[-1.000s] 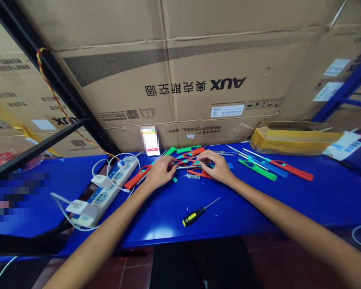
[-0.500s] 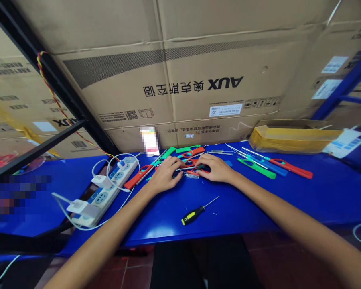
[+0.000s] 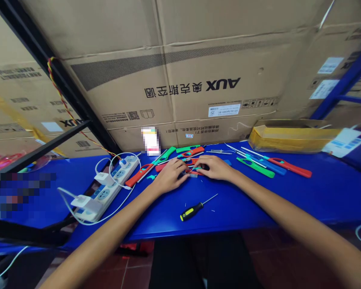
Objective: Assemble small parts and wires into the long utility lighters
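My left hand (image 3: 170, 180) and my right hand (image 3: 215, 167) lie palm down, close together, over a pile of dismantled lighter parts on the blue workbench (image 3: 228, 208). Their fingertips cover most of a red plastic lighter handle (image 3: 165, 166) and a small metal part (image 3: 193, 175). Left of my left hand lies a red long-nosed lighter (image 3: 140, 174), with a green one (image 3: 165, 155) behind it. A small teal plastic piece (image 3: 152, 176) sits nearby. Several more lighters lie to the right of my right hand.
A black-handled screwdriver with a yellow stripe (image 3: 192, 211) lies in front of my hands. At left stands a white power strip (image 3: 114, 186) with plugged-in chargers and cables. Stacked AUX cartons (image 3: 192, 86) form the back wall, with a yellow-taped box (image 3: 291, 138) at the back right.
My hands have drawn closer together over the pile. The left hand has shifted slightly right, uncovering the red handle's end and the teal piece. The view has tilted slightly.
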`<control>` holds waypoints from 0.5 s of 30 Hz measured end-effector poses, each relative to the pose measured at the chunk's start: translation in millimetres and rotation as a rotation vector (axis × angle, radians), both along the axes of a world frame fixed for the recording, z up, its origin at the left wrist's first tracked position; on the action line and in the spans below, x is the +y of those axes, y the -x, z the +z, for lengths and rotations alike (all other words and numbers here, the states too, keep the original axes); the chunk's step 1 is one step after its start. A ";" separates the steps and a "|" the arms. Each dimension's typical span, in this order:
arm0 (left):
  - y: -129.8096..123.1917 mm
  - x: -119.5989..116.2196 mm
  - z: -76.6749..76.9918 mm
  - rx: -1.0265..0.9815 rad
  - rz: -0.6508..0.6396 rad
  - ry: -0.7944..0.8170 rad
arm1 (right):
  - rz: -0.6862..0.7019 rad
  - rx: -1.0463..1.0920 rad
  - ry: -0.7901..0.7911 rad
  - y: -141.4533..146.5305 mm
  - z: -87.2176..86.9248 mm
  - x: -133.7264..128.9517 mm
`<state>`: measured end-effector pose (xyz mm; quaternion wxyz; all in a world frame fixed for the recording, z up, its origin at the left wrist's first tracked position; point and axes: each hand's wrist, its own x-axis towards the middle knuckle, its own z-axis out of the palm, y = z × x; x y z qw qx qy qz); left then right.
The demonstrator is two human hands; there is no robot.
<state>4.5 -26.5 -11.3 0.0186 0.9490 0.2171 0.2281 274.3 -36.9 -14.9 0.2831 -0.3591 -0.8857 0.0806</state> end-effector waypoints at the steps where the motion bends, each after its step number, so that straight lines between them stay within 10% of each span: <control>1: -1.1 -0.8 -0.9 -0.004 0.005 -0.006 | 0.004 0.030 -0.010 0.7 0.0 -0.3; 15: -0.3 4.6 -8.4 -0.184 0.115 0.069 | 0.053 0.248 -0.033 20.2 -16.9 -7.8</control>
